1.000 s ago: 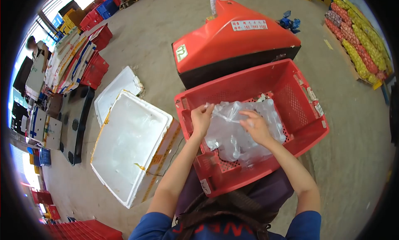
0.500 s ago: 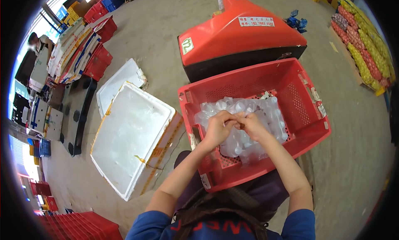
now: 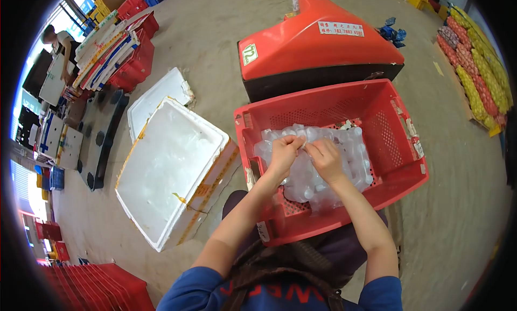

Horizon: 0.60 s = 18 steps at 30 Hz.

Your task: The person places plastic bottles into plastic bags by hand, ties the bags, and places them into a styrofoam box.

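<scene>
A red plastic crate (image 3: 389, 144) stands in front of me, close to my legs. On its floor lies a clear plastic bag (image 3: 308, 184) with several rounded, bottle-like pale shapes showing through the film. My left hand (image 3: 284, 155) pinches the top of the bag between thumb and fingers. Right beside it, my right hand (image 3: 326, 159) is closed on the same gathered film, the two sets of fingertips nearly meeting. What exactly the bag contains is hard to make out.
An open white foam box (image 3: 167, 171) stands left of the crate, its lid (image 3: 156, 104) behind. A red and black machine (image 3: 323, 47) blocks the far side. Sacks of produce (image 3: 471, 69) line the right. Another person (image 3: 63, 47) stands by stacked foam panels at far left.
My hands have shifted slightly apart and turned while still pinching the bag's top. The view has tilted slightly, and the person at far left shows more fully.
</scene>
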Available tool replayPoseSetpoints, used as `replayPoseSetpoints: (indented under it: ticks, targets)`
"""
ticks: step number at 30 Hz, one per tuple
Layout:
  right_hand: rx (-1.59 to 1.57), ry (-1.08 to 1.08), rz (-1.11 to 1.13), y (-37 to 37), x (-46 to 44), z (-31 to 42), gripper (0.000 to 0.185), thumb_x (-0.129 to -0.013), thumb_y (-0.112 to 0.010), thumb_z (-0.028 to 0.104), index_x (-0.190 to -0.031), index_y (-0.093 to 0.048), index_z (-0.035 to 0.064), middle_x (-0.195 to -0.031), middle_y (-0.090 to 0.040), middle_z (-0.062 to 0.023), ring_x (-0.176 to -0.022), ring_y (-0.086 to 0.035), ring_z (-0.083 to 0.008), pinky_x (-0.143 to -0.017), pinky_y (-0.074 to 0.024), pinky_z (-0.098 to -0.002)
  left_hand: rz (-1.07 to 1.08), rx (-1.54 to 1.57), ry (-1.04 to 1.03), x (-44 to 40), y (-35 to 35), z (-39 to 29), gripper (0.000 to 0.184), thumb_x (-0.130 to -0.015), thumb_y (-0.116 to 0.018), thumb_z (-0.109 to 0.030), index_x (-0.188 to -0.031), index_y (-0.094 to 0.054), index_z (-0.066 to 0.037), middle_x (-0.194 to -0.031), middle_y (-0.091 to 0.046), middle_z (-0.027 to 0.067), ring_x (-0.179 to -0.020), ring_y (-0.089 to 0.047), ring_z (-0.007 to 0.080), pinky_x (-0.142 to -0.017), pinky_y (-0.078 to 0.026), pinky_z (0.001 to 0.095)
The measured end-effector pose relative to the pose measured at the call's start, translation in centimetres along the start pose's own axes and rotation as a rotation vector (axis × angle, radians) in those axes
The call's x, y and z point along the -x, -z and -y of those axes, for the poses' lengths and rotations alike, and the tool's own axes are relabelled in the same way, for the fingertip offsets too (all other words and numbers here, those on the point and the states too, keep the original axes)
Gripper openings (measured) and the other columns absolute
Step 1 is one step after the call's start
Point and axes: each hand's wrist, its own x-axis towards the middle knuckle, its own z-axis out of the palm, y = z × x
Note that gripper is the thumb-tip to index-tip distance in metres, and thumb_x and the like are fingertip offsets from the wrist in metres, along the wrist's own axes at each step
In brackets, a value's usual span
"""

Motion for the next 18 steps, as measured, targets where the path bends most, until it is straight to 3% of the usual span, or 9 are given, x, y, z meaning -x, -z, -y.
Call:
replayPoseSetpoints:
  ticks: [2,4,6,8,10,11,13,16,18]
  targets:
    - [0.009,-0.061,0.037,0.6,1.2,-0.7,0.004,-0.074,-0.063,0.007,-0.077,-0.061,0.0055,-0.068,-0.050,-0.0070,-0.065,-0.053,-0.0223,-0.056,-0.0427,-0.0324,-0.342,-0.321,-0.276,-2.8,1.3,2.9,0.022,-0.086,-0.061,-0.014,-0.067,-0.062,-0.003,-0.060,-0.054,-0.0020,-0.054,-0.045,0.0067,-0.050,-0.034,0.0227]
    - [0.015,-0.105,0.080,1.8,2.4,-0.5,0.006,-0.078,-0.064,0.010,-0.074,-0.062,0.0052,-0.066,-0.052,-0.0075,-0.064,-0.054,-0.0191,-0.056,-0.0416,-0.0303,-0.308,-0.285,-0.200,-3.3,3.1,4.2,0.023,-0.086,-0.060,-0.013,-0.066,-0.061,-0.002,-0.059,-0.054,-0.0015,-0.054,-0.044,0.0069,-0.049,-0.034,0.0239]
    - [-0.387,-1.051,0.382,2.0,0.8,-0.2,0.019,-0.083,-0.064,0.016,-0.069,-0.063,0.0034,-0.062,-0.057,-0.0059,-0.063,-0.053,-0.0113,-0.058,-0.0397,-0.0261,-0.293,-0.311,-0.233,-2.6,3.0,0.7,0.022,-0.085,-0.059,-0.012,-0.065,-0.059,-0.001,-0.059,-0.054,-0.0014,-0.055,-0.045,0.0074,-0.049,-0.036,0.0260]
    - [-0.850,-1.149,0.239,1.7,-0.5,-0.1,0.023,-0.084,-0.064,0.018,-0.069,-0.063,0.0011,-0.064,-0.061,-0.0041,-0.064,-0.051,-0.0075,-0.061,-0.0388,-0.0245,-0.023,-0.356,-0.312,-1.7,3.8,0.4,0.015,-0.084,-0.059,-0.010,-0.072,-0.062,-0.002,-0.063,-0.057,-0.0005,-0.062,-0.051,0.0084,-0.057,-0.043,0.0247]
    - [-0.915,-1.066,0.212,2.0,-3.5,2.2,0.021,-0.084,-0.063,0.015,-0.070,-0.063,0.0001,-0.065,-0.060,-0.0020,-0.064,-0.053,-0.0093,-0.063,-0.0395,-0.0255,0.143,-0.458,-0.506,0.1,5.0,-0.1,0.030,-0.080,-0.069,-0.018,-0.103,-0.060,-0.002,-0.104,-0.058,0.0084,-0.094,-0.055,0.0142,-0.077,-0.048,0.0298]
    - [-0.995,-1.025,0.196,2.4,-5.0,3.5,0.020,-0.085,-0.062,0.014,-0.070,-0.062,-0.0004,-0.066,-0.060,-0.0031,-0.064,-0.053,-0.0103,-0.063,-0.0398,-0.0260,0.181,-0.526,-0.574,2.7,5.6,-1.8,0.072,-0.070,-0.078,-0.028,-0.128,-0.044,-0.005,-0.128,-0.044,0.0119,-0.115,-0.046,0.0240,-0.095,-0.041,0.0363]
    - [-1.149,-0.928,0.194,3.9,-8.5,6.2,0.020,-0.085,-0.062,0.014,-0.072,-0.060,-0.0006,-0.071,-0.058,-0.0056,-0.066,-0.052,-0.0136,-0.063,-0.0405,-0.0276,0.222,-0.645,-0.705,5.0,6.6,-2.4,0.101,-0.059,-0.084,-0.035,-0.138,-0.029,-0.004,-0.137,-0.035,0.0156,-0.127,-0.035,0.0317,-0.105,-0.029,0.0407]
    - [-1.349,-0.703,0.294,6.5,-12.7,10.6,0.023,-0.085,-0.062,0.017,-0.071,-0.056,0.0004,-0.074,-0.054,-0.0074,-0.067,-0.049,-0.0156,-0.062,-0.0403,-0.0286,0.288,-0.508,-0.693,8.2,6.2,-4.1,0.116,-0.051,-0.088,-0.037,-0.140,-0.023,0.000,-0.140,-0.031,0.0196,-0.131,-0.030,0.0329,-0.108,-0.025,0.0425]
    - [-1.514,-0.646,0.329,7.7,-15.1,14.0,0.021,-0.085,-0.062,0.011,-0.069,-0.056,-0.0003,-0.074,-0.058,-0.0091,-0.067,-0.052,-0.0139,-0.065,-0.0408,-0.0273,0.106,-0.244,-0.833,10.7,5.1,-5.7,0.116,-0.054,-0.088,-0.034,-0.141,-0.020,0.000,-0.141,-0.031,0.0175,-0.130,-0.031,0.0313,-0.108,-0.024,0.0428]
